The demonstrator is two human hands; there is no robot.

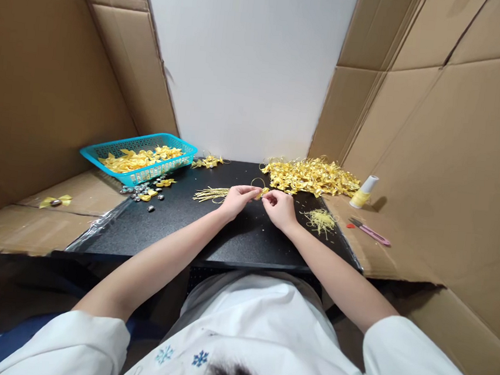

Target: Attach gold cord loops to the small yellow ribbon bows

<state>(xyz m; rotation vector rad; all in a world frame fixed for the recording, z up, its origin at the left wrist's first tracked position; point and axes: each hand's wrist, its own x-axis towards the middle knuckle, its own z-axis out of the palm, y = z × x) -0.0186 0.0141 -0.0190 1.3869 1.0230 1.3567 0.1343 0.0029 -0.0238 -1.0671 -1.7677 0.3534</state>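
Both my hands meet over the middle of the black table [175,233]. My left hand [236,200] and my right hand [280,207] are closed in a pinch on one small yellow ribbon piece [263,192] held between them, with a thin gold loop rising above it. A bundle of gold threads [211,194] lies just left of my left hand. A big heap of yellow ribbon pieces [310,176] sits behind my right hand. Small yellow clippings [321,220] lie to its right.
A turquoise basket [103,151] holding yellow bows stands at the back left, with small silvery beads [137,191] and bows scattered before it. A thread spool [363,192] and pink scissors [372,231] rest on cardboard at the right. Cardboard walls close in both sides.
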